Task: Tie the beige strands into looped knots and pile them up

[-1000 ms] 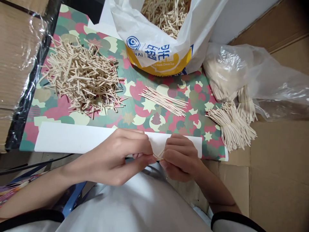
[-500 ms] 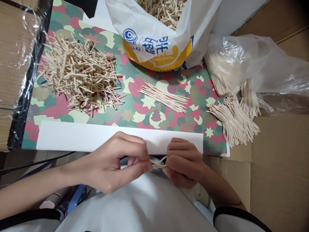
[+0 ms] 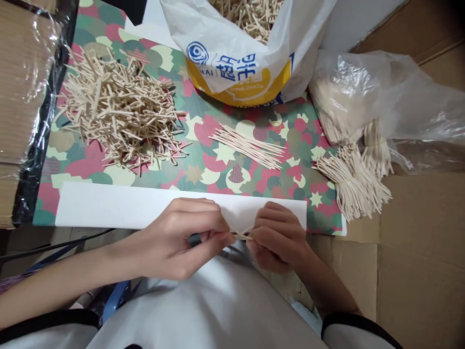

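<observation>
Nudged farther, crossed strands are pinched by left hand and right hand, loops piled left, straight strips remaining.

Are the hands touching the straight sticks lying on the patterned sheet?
No, the straight sticks lie apart, clear of the left hand and the right hand.

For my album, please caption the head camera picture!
Left hand and right hand pinch crossed pale strands; beyond lies a tangled stick pile.
</observation>
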Available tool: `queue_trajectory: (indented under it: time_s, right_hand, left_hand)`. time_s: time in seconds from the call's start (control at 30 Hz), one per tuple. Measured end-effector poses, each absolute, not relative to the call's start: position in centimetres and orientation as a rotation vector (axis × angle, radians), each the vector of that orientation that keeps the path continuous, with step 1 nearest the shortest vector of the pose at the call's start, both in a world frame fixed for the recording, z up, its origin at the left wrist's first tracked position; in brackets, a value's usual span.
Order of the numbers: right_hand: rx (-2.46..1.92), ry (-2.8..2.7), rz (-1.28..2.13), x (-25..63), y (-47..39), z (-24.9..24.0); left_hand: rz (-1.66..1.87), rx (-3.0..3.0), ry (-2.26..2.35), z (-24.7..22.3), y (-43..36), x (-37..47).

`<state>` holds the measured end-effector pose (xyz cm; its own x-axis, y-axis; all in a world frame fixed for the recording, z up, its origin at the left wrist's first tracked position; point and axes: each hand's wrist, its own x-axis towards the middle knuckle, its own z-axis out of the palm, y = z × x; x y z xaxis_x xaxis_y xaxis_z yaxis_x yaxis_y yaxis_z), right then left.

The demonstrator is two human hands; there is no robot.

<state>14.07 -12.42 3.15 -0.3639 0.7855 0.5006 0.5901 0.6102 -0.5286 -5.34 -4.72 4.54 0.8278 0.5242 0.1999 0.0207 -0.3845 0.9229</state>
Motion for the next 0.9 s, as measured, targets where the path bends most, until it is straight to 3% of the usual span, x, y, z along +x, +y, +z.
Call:
queue_trajectory:
  time_s: [0.17, 0.4, 0.53, 0.73, 0.9]
  right_hand:
    - [-1.176, -2.165, 0.172, 14.7, -12.0, 3.2]
    - [-1.238, -1.791, 0.870, 15.3, -11.6, 3.8]
    - [-1.163, -1.711, 1.057, 15.7, -11.1, 3.8]
    - [-1.089, -1.768, 1.065, 15.6, -10.2, 3.9]
    - [-1.127, -1.863, 0.782, 15.2, -9.6, 3.8]
  left_hand:
    - [0.720, 1.953, 0.453, 3.7, -4.9, -5.2]
    - [0.769, 1.972, 0.469, 3.3, -4.6, -5.7]
    - [0.745, 2.040, 0.477, 3.5, -4.4, -5.9]
    - [0.752, 2.098, 0.523, 3.8, -4.3, -6.2]
    - [1.026, 1.976, 0.789, 3.2, -3.9, -8.0]
